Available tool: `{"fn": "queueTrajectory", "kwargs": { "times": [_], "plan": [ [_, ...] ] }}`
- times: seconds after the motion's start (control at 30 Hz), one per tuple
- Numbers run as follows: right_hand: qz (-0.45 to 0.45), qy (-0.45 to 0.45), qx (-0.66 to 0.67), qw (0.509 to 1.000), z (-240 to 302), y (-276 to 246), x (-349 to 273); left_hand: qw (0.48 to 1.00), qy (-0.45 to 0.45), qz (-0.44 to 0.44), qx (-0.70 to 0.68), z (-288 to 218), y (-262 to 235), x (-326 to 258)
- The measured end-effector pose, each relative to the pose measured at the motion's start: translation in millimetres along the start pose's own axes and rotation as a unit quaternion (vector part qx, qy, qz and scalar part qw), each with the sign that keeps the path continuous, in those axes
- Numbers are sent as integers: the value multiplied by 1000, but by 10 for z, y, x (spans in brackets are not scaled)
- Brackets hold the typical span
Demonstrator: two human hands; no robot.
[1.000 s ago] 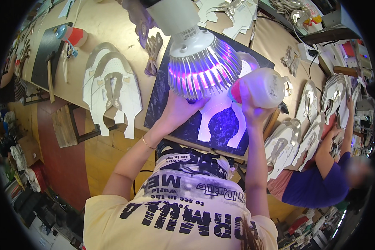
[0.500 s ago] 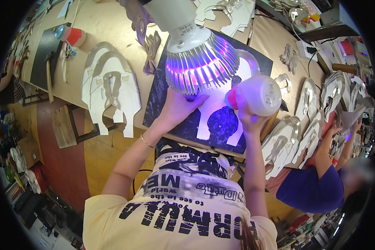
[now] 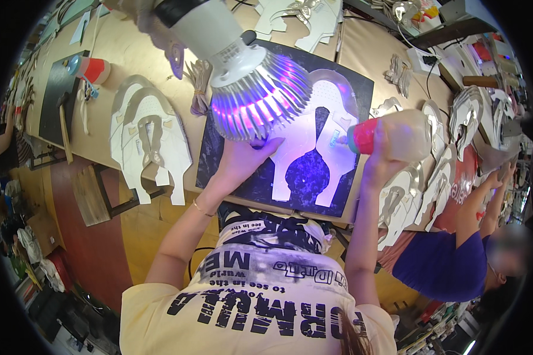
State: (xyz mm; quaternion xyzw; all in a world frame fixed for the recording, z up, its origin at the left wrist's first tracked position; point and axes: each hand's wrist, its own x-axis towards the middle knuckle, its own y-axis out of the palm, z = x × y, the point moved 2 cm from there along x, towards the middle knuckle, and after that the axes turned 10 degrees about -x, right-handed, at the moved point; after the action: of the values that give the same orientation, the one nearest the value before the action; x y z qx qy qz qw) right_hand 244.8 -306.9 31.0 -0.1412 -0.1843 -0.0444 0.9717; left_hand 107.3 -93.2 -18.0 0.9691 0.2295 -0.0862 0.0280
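Note:
A flat white shoe upper (image 3: 337, 124) with a beige rim lies on a dark marbled board (image 3: 216, 192), lit violet by a lamp. My left hand (image 3: 240, 163) rests at the upper's left side with the thumb stretched out; the lamp hides the other fingertips. Raised at the upper's right side, my right hand (image 3: 380, 165) grips a translucent squeeze bottle (image 3: 407, 135) with a red band and a teal cap. Its tip points left toward the upper's right leg.
A finned lamp (image 3: 263, 94) hangs low over the board's left part. Stacked uppers (image 3: 175, 142) lie left, more pieces (image 3: 400, 195) right. A second bottle (image 3: 95, 70) and a hammer (image 3: 64, 121) lie far left. A co-worker (image 3: 450, 266) handles pieces at right.
My right hand has moved right with the bottle, uncovering the upper's right part. In the picture the lamp and board have shifted left; my left hand stays beside the upper.

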Motion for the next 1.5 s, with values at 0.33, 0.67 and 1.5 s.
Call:
{"fn": "queueTrajectory", "kwargs": {
  "times": [0.33,0.67,1.5],
  "plan": [
    [66,-179,-117,975,148,292,40,1000,7,2,16,-16,3,-5],
    [114,-190,-138,965,157,205,-109,1000,-1,-3,21,-2,-1,6],
    [58,-217,-178,958,-98,25,-237,999,0,2,42,4,-6,-13]
  ]
}}
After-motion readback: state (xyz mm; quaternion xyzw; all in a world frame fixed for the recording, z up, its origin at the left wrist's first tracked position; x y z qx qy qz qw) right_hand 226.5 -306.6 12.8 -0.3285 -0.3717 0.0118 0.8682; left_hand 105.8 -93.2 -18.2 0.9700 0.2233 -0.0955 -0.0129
